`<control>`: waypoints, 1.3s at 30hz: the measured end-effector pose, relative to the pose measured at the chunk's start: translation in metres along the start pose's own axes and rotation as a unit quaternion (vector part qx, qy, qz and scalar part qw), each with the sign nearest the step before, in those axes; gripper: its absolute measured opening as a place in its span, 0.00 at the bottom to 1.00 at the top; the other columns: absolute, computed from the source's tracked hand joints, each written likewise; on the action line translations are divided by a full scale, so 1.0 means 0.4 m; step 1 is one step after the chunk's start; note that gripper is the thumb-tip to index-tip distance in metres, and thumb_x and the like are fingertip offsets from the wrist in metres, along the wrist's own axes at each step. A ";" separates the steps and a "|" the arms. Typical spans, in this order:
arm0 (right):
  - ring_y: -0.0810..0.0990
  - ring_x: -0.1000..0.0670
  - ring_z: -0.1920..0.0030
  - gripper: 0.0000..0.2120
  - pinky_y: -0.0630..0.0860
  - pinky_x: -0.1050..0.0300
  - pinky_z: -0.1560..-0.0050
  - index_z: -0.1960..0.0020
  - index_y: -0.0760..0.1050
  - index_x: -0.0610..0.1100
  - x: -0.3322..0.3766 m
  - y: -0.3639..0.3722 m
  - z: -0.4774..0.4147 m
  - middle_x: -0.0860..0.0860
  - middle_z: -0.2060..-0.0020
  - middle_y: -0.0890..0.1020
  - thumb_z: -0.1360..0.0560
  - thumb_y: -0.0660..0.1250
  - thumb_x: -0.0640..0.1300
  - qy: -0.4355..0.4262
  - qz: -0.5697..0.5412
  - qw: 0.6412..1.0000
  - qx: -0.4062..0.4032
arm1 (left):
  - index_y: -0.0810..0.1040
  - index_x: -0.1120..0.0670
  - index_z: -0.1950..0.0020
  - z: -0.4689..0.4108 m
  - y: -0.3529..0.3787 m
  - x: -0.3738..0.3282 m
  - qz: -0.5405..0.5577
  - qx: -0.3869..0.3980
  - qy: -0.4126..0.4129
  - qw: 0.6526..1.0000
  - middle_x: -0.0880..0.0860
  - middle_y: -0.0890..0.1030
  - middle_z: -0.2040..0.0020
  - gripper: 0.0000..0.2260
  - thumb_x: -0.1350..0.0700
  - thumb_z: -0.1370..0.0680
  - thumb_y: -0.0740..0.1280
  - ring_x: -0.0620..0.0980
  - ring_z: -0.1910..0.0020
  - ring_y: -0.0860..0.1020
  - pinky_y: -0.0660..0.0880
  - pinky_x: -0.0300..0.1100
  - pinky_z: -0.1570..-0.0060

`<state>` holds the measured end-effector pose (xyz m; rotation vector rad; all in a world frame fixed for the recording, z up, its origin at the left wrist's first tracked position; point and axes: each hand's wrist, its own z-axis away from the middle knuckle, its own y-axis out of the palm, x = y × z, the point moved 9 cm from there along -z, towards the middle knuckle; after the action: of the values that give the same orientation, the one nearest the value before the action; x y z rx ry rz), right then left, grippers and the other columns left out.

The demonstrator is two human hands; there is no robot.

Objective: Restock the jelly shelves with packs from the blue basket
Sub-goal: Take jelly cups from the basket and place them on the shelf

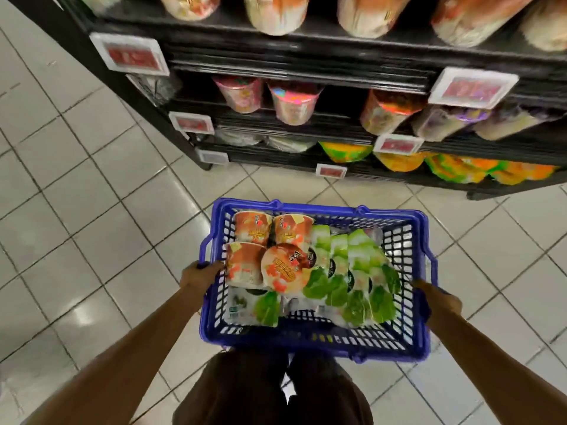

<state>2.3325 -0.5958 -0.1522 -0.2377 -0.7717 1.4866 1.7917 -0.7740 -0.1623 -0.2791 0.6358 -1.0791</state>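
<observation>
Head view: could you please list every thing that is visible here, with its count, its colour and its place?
basket: one, blue, held in front of the shelves
orange cups: four, orange and white, left part of the basket
green packs: several, green and white, middle and right of the basket; exact count unclear
shelves: several tiers, black, top of the picture
shelf goods: many cups and packs, mixed colours, blurred, on the shelves
tags: about six, white with red, on the shelf edges
floor: pale tiles, below and left of the shelves
clothes: dark, bottom middle
left hand: grips the basket's left rim
right hand: grips the basket's right rim
</observation>
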 end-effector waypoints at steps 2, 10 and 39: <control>0.77 0.44 0.62 0.13 0.75 0.52 0.60 0.64 0.74 0.45 -0.011 0.018 -0.041 0.43 0.61 0.80 0.34 0.79 0.43 -0.005 0.011 1.000 0.007 | 0.74 0.54 0.64 -0.018 0.019 0.010 0.010 -0.012 0.001 1.000 0.54 0.78 0.68 0.12 0.52 0.28 0.75 0.51 0.71 0.74 0.69 0.39 0.72; 0.79 0.34 0.48 0.21 0.76 0.44 0.49 0.41 0.76 0.37 0.046 0.024 0.003 0.37 0.50 0.81 0.31 0.76 0.42 -0.178 0.228 0.957 -0.030 | 0.73 0.58 0.48 0.019 0.023 -0.015 -0.125 -0.049 0.068 0.989 0.58 0.77 0.50 0.22 0.49 0.32 0.78 0.60 0.49 0.77 0.77 0.55 0.48; 0.84 0.49 0.51 0.23 0.82 0.53 0.48 0.42 0.78 0.41 0.081 0.266 0.489 0.45 0.47 0.85 0.35 0.79 0.38 -0.201 0.003 0.936 0.290 | 0.77 0.55 0.38 0.310 0.118 -0.184 0.024 0.132 0.087 0.987 0.54 0.83 0.45 0.23 0.53 0.30 0.78 0.52 0.46 0.80 0.76 0.47 0.42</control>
<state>2.1286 -0.6140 -0.0589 0.5272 -0.6123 1.7233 1.8780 -0.6984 -0.0629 0.0596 0.6424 -1.1348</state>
